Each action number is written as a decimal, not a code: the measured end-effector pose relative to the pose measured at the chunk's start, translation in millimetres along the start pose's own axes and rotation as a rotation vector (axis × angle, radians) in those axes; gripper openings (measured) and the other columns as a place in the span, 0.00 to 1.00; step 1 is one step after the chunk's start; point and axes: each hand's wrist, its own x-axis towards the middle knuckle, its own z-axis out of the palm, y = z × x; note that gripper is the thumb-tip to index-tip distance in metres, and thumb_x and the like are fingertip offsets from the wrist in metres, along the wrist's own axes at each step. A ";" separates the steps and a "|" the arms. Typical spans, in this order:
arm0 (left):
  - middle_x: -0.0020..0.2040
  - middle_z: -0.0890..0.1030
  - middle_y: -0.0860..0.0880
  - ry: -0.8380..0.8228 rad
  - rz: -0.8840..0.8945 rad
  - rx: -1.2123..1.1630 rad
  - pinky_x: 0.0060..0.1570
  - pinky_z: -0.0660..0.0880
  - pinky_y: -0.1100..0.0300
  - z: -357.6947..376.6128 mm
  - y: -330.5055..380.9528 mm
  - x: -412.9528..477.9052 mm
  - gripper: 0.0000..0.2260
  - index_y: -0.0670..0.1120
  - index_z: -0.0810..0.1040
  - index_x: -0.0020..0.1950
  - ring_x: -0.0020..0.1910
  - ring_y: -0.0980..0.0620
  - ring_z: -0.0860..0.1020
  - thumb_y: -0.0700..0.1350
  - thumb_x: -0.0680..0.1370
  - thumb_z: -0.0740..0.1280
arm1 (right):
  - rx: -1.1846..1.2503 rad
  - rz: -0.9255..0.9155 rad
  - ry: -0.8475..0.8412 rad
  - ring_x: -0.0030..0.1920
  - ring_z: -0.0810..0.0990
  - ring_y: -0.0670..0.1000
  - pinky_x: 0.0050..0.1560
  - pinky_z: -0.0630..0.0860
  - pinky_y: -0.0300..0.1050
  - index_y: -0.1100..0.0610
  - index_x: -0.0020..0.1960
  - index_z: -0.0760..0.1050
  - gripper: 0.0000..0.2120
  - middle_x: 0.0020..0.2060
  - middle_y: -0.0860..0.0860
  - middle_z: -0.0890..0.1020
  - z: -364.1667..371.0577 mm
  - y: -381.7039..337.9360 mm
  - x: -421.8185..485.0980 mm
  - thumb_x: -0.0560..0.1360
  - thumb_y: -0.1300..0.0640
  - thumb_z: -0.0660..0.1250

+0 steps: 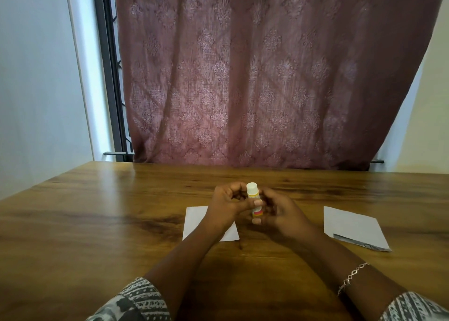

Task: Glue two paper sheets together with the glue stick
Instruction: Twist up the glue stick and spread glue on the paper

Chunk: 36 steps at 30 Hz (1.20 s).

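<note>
Holding noted, head view: glue stick (254,199) upright above the table (97,211), long axis vertical, white cap (251,187) uppermost and on. Right hand (279,211) curls round the lower barrel; left hand (227,204) pinches just under the cap, so nearer it. One paper sheet (194,220) lies under the left wrist, the other sheet (352,226) well apart rightward.

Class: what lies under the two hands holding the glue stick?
A white sheet lies on the table. The left hand, gripping the glue stick with the right hand, hides the sheet's far right corner.
</note>
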 end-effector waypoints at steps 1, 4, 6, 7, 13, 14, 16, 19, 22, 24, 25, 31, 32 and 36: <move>0.35 0.81 0.51 -0.003 -0.003 0.004 0.33 0.75 0.72 -0.6 -0.3 -0.4 0.08 0.45 0.79 0.42 0.32 0.63 0.78 0.32 0.69 0.71 | 0.071 0.029 -0.026 0.48 0.81 0.56 0.52 0.79 0.58 0.53 0.57 0.73 0.24 0.48 0.56 0.80 -1.4 2.4 0.7 0.62 0.65 0.69; 0.30 0.82 0.56 -0.006 -0.017 0.014 0.32 0.74 0.72 0.3 -0.4 -1.6 0.08 0.44 0.80 0.41 0.31 0.63 0.79 0.32 0.68 0.71 | 0.163 0.092 -0.088 0.44 0.82 0.51 0.43 0.79 0.46 0.53 0.57 0.71 0.24 0.44 0.53 0.81 0.3 3.2 -1.5 0.63 0.67 0.68; 0.33 0.81 0.54 0.009 -0.022 0.018 0.32 0.75 0.72 1.6 -0.1 -1.6 0.07 0.43 0.79 0.41 0.31 0.63 0.79 0.32 0.68 0.71 | 0.048 0.055 -0.074 0.48 0.81 0.51 0.48 0.79 0.46 0.50 0.57 0.71 0.25 0.48 0.51 0.81 2.0 2.0 -1.7 0.64 0.67 0.72; 0.34 0.80 0.52 0.015 -0.020 0.022 0.33 0.75 0.73 1.7 -0.1 -1.2 0.08 0.44 0.79 0.41 0.31 0.64 0.79 0.33 0.68 0.72 | -0.006 0.033 -0.054 0.50 0.81 0.50 0.51 0.78 0.46 0.48 0.56 0.71 0.26 0.50 0.50 0.81 2.8 -0.9 -1.7 0.65 0.68 0.72; 0.35 0.79 0.49 0.027 -0.026 -0.003 0.34 0.75 0.72 -0.2 -1.6 1.0 0.07 0.44 0.79 0.39 0.30 0.63 0.78 0.33 0.68 0.72 | -0.021 -0.016 0.003 0.50 0.79 0.62 0.52 0.77 0.56 0.48 0.53 0.73 0.25 0.50 0.64 0.80 3.1 -3.7 0.1 0.61 0.65 0.74; 0.34 0.80 0.49 0.024 -0.026 -0.007 0.34 0.75 0.72 -0.7 -2.0 1.5 0.07 0.44 0.80 0.39 0.30 0.63 0.78 0.33 0.68 0.72 | 0.005 -0.005 -0.010 0.50 0.77 0.65 0.53 0.76 0.60 0.49 0.54 0.73 0.25 0.50 0.67 0.78 2.5 -2.6 -0.1 0.60 0.62 0.74; 0.34 0.80 0.51 0.024 -0.023 0.001 0.34 0.75 0.72 -1.4 -3.2 2.1 0.07 0.45 0.80 0.39 0.31 0.63 0.79 0.33 0.68 0.72 | 0.127 0.032 -0.036 0.48 0.78 0.62 0.52 0.77 0.60 0.52 0.55 0.74 0.24 0.48 0.66 0.77 0.8 0.7 0.6 0.62 0.66 0.73; 0.34 0.79 0.49 0.039 -0.031 0.022 0.33 0.75 0.72 -1.1 -5.1 2.2 0.07 0.44 0.79 0.39 0.30 0.63 0.78 0.34 0.67 0.73 | 0.212 0.087 -0.080 0.46 0.82 0.54 0.48 0.79 0.51 0.53 0.56 0.73 0.23 0.46 0.56 0.81 2.6 2.8 -0.9 0.65 0.69 0.70; 0.33 0.78 0.50 0.057 -0.037 0.035 0.32 0.74 0.71 0.2 -6.0 2.6 0.08 0.44 0.76 0.37 0.29 0.63 0.77 0.35 0.67 0.73 | 0.073 0.050 -0.066 0.52 0.80 0.55 0.54 0.77 0.54 0.47 0.56 0.74 0.26 0.48 0.49 0.83 3.4 6.5 1.0 0.60 0.59 0.74; 0.34 0.77 0.48 0.060 -0.039 0.057 0.33 0.74 0.69 0.4 -7.1 3.3 0.09 0.45 0.76 0.36 0.32 0.60 0.76 0.35 0.66 0.74 | 0.041 0.051 -0.031 0.45 0.80 0.55 0.47 0.78 0.53 0.46 0.52 0.75 0.23 0.41 0.45 0.84 4.3 5.8 1.7 0.59 0.60 0.74; 0.35 0.77 0.47 0.055 -0.038 0.069 0.34 0.73 0.67 0.5 -7.3 3.6 0.09 0.45 0.76 0.36 0.34 0.56 0.76 0.36 0.66 0.74 | 0.037 0.050 -0.025 0.41 0.78 0.54 0.42 0.77 0.52 0.47 0.50 0.76 0.22 0.38 0.45 0.83 5.0 5.5 1.5 0.59 0.61 0.74; 0.38 0.78 0.43 0.032 -0.030 0.042 0.37 0.74 0.66 -1.3 -8.4 4.3 0.06 0.37 0.79 0.42 0.37 0.50 0.75 0.35 0.67 0.73 | 0.126 0.038 -0.011 0.45 0.76 0.60 0.48 0.76 0.58 0.53 0.53 0.75 0.25 0.46 0.63 0.78 4.2 1.3 1.9 0.57 0.65 0.73; 0.39 0.78 0.41 0.029 -0.028 0.039 0.38 0.74 0.64 -2.2 -8.9 4.5 0.07 0.36 0.79 0.43 0.39 0.48 0.75 0.36 0.67 0.73 | 0.160 0.044 -0.018 0.46 0.77 0.60 0.49 0.76 0.59 0.55 0.54 0.75 0.26 0.46 0.64 0.77 3.2 1.9 2.4 0.56 0.65 0.73; 0.36 0.78 0.45 0.019 -0.041 0.031 0.36 0.74 0.68 -2.5 -7.3 3.8 0.05 0.40 0.79 0.41 0.36 0.53 0.75 0.36 0.68 0.73 | 0.236 0.071 -0.040 0.43 0.81 0.52 0.45 0.79 0.48 0.54 0.53 0.75 0.24 0.43 0.52 0.82 3.6 5.1 1.0 0.58 0.67 0.72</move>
